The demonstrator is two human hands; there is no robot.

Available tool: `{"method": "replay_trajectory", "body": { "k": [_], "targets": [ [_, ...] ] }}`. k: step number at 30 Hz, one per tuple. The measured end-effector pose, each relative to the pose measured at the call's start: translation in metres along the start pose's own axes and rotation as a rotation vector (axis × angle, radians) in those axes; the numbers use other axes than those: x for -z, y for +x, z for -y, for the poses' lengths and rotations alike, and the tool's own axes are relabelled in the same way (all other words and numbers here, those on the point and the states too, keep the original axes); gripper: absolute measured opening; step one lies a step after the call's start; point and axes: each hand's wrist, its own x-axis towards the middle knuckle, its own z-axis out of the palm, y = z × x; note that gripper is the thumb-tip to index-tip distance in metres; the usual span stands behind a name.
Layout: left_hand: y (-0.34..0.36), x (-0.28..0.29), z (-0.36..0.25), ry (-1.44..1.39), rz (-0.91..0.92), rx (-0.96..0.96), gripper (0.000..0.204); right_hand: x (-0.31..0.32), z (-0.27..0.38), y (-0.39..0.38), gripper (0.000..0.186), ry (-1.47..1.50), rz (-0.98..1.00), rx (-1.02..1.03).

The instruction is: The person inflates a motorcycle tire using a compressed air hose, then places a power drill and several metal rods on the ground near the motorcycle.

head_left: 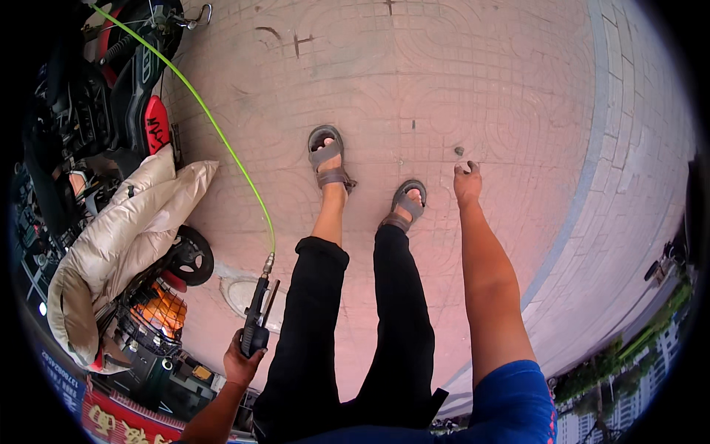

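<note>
While you stand on the pink paved ground (444,89), your left hand (242,360) hangs low at your side with its fingers (255,354) clenched round the grip of a black spray gun (257,320), whose nozzle end points away from you. A thin green hose (222,140) joins the gun's front fitting and runs up and to the left across the paving toward a parked black scooter (111,81). Your right hand (467,181) hangs down on the other side, fingers loosely curled and holding nothing. Between the two hands are your sandalled feet (329,159). To your left, a beige padded jacket (118,244) lies draped over a second vehicle; below it a wire basket (151,318) holds something orange, which you cannot make out clearly.
</note>
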Motion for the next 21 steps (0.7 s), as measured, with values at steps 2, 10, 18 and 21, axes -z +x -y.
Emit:
{"method": "replay_trajectory", "body": {
  "k": [2, 10, 18, 21],
  "targets": [
    [0.021, -0.004, 0.0, 0.007, 0.054, 0.073, 0.078, -0.035, -0.02, 0.041, 0.06, -0.034, -0.03, -0.032],
    [0.134, 0.0, -0.043, 0.026, 0.062, 0.013, 0.082, -0.086, -0.076, 0.123, 0.049, 0.068, -0.155, -0.282],
    [0.101, 0.067, -0.062, 0.05, 0.181, 0.206, 0.085, -0.017, 0.235, -0.063, 0.044, 0.512, 0.335, -0.118],
    [0.068, 0.093, -0.051, 0.026, 0.267, 0.198, 0.083, 0.013, 0.356, -0.1, 0.043, 0.595, 0.486, -0.046]
  ]
}}
